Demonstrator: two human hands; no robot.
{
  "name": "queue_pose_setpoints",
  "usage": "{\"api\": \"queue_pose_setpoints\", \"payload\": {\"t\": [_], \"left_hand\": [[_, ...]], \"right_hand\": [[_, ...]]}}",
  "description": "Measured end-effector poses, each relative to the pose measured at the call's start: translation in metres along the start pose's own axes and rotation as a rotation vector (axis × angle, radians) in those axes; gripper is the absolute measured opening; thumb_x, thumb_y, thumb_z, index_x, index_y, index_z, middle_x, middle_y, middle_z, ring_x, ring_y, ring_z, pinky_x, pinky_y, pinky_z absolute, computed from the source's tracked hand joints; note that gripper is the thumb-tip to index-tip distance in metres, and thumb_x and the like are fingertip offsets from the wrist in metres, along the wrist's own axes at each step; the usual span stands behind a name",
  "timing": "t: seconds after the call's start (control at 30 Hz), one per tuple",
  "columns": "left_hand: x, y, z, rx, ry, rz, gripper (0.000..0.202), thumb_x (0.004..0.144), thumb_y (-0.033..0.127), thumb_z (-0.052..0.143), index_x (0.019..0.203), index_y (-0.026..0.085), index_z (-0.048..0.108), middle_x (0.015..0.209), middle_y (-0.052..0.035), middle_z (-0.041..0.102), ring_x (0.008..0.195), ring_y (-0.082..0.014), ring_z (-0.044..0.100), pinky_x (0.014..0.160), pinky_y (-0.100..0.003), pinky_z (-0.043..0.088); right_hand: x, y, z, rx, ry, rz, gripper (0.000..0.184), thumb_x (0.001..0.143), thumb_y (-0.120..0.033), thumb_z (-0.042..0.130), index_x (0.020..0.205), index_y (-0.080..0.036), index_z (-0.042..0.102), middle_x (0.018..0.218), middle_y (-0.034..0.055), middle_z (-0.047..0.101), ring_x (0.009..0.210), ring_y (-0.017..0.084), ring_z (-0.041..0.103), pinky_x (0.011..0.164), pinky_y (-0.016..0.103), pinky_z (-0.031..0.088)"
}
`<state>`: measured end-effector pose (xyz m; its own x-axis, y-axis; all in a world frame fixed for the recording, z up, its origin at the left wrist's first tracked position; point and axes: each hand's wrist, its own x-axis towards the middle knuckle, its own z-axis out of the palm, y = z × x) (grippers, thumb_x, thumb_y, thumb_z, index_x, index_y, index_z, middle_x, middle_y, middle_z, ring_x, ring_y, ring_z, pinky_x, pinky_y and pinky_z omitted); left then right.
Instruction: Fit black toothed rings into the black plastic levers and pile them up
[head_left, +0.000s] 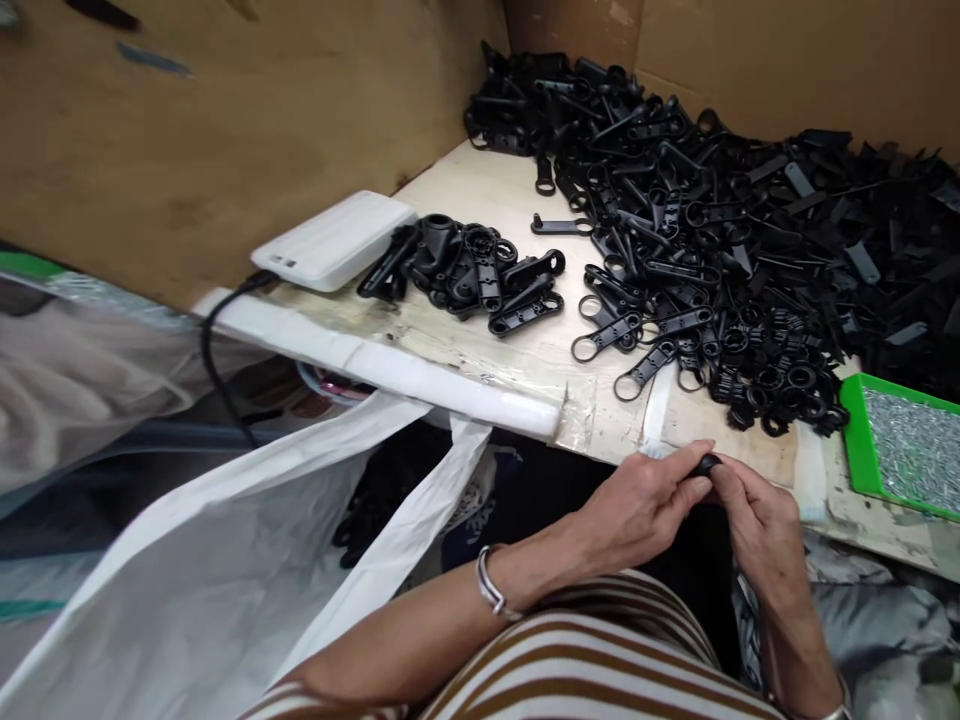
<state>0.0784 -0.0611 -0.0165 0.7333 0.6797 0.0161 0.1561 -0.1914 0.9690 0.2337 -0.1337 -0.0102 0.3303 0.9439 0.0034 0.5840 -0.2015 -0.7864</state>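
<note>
My left hand and my right hand meet at the near edge of the workbench, fingers pinched together on one small black plastic part. Most of that part is hidden by my fingertips. A silver bangle sits on my left wrist. Just beyond my hands lies a large heap of black plastic parts with ring ends. A smaller pile of black parts lies to the left of it.
A green tray of small silver screws stands at the right. A white flat device with a black cable rests at the bench's left end. An open white bag hangs below the bench edge. Cardboard walls stand behind.
</note>
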Motion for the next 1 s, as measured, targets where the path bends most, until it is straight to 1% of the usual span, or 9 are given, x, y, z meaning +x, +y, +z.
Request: {"api": "queue_pose_setpoints", "payload": {"t": [0.2, 0.3, 0.37, 0.43, 0.53, 0.67, 0.77, 0.87, 1.0], "left_hand": [[-0.028, -0.001, -0.044, 0.288, 0.233, 0.055, 0.043, 0.096, 0.029, 0.044, 0.135, 0.016, 0.056, 0.080, -0.0054, 0.073, 0.065, -0.0150, 0.064, 0.068, -0.025, 0.051], [-0.042, 0.000, -0.086, 0.556, 0.613, 0.012, 0.039, 0.095, 0.030, 0.046, 0.130, 0.019, 0.060, 0.104, -0.0082, 0.074, 0.084, -0.0188, 0.068, 0.083, -0.029, 0.052], [-0.046, -0.002, -0.118, 0.688, 0.889, -0.091, 0.038, 0.095, 0.032, 0.046, 0.128, 0.019, 0.061, 0.115, -0.0082, 0.070, 0.097, -0.0211, 0.066, 0.092, -0.032, 0.049], [-0.044, -0.006, -0.148, 0.796, 1.036, -0.199, 0.039, 0.095, 0.032, 0.046, 0.128, 0.015, 0.061, 0.117, -0.0104, 0.068, 0.104, -0.0230, 0.063, 0.097, -0.036, 0.046], [-0.037, -0.015, -0.180, 0.864, 1.003, -0.360, 0.041, 0.093, 0.028, 0.045, 0.128, 0.011, 0.059, 0.119, -0.0124, 0.067, 0.109, -0.0246, 0.059, 0.100, -0.038, 0.044], [-0.027, -0.015, -0.190, 0.890, 0.798, -0.510, 0.047, 0.095, 0.031, 0.040, 0.138, 0.013, 0.046, 0.125, -0.0135, 0.064, 0.109, -0.0283, 0.058, 0.095, -0.044, 0.045], [-0.022, -0.011, -0.182, 1.010, 0.780, -0.539, 0.047, 0.097, 0.036, 0.034, 0.138, 0.015, 0.046, 0.128, -0.0148, 0.062, 0.113, -0.0327, 0.056, 0.092, -0.048, 0.046], [-0.017, -0.015, -0.176, 1.122, 0.925, -0.528, 0.045, 0.094, 0.033, 0.039, 0.132, 0.014, 0.054, 0.132, -0.0162, 0.060, 0.122, -0.0359, 0.050, 0.099, -0.055, 0.040], [-0.009, -0.036, -0.184, 1.073, 0.886, -0.430, 0.046, 0.089, 0.024, 0.043, 0.132, 0.010, 0.055, 0.138, -0.0168, 0.056, 0.129, -0.0337, 0.048, 0.106, -0.053, 0.038]], "right_hand": [[0.032, -0.021, 0.024, -0.063, -0.164, -0.295, 0.034, 0.098, -0.039, 0.045, 0.110, -0.022, 0.072, 0.091, 0.0041, 0.076, 0.081, 0.019, 0.071, 0.076, 0.030, 0.058], [0.055, -0.026, 0.028, -0.356, -0.132, -0.500, 0.033, 0.098, -0.027, 0.045, 0.125, -0.020, 0.063, 0.102, 0.0090, 0.071, 0.095, 0.022, 0.066, 0.086, 0.035, 0.054], [0.067, -0.032, 0.030, -0.604, -0.111, -0.588, 0.037, 0.096, -0.016, 0.044, 0.129, -0.021, 0.060, 0.106, 0.0112, 0.065, 0.096, 0.023, 0.062, 0.081, 0.035, 0.053], [0.076, -0.040, 0.034, -0.778, -0.134, -0.633, 0.043, 0.092, -0.007, 0.044, 0.128, -0.024, 0.059, 0.113, 0.0116, 0.060, 0.095, 0.023, 0.059, 0.071, 0.031, 0.051], [0.085, -0.050, 0.039, -0.899, -0.184, -0.677, 0.040, 0.089, -0.004, 0.048, 0.119, -0.027, 0.061, 0.126, 0.0100, 0.056, 0.098, 0.023, 0.056, 0.063, 0.029, 0.047], [0.092, -0.050, 0.040, -0.860, -0.175, -0.732, 0.029, 0.090, -0.004, 0.047, 0.103, -0.022, 0.066, 0.114, 0.0087, 0.064, 0.094, 0.022, 0.056, 0.060, 0.028, 0.047], [0.085, -0.044, 0.034, -0.578, 0.006, -0.764, 0.036, 0.090, -0.001, 0.040, 0.102, -0.020, 0.068, 0.108, 0.0091, 0.067, 0.097, 0.020, 0.059, 0.075, 0.031, 0.053], [0.066, -0.043, 0.028, -0.206, 0.151, -0.695, 0.030, 0.092, -0.007, 0.046, 0.103, -0.021, 0.070, 0.103, 0.0073, 0.069, 0.097, 0.019, 0.064, 0.088, 0.034, 0.054], [0.035, -0.040, 0.031, 0.196, 0.038, -0.397, 0.023, 0.088, -0.019, 0.063, 0.110, -0.024, 0.070, 0.088, 0.0016, 0.073, 0.076, 0.014, 0.069, 0.073, 0.027, 0.059]]}}
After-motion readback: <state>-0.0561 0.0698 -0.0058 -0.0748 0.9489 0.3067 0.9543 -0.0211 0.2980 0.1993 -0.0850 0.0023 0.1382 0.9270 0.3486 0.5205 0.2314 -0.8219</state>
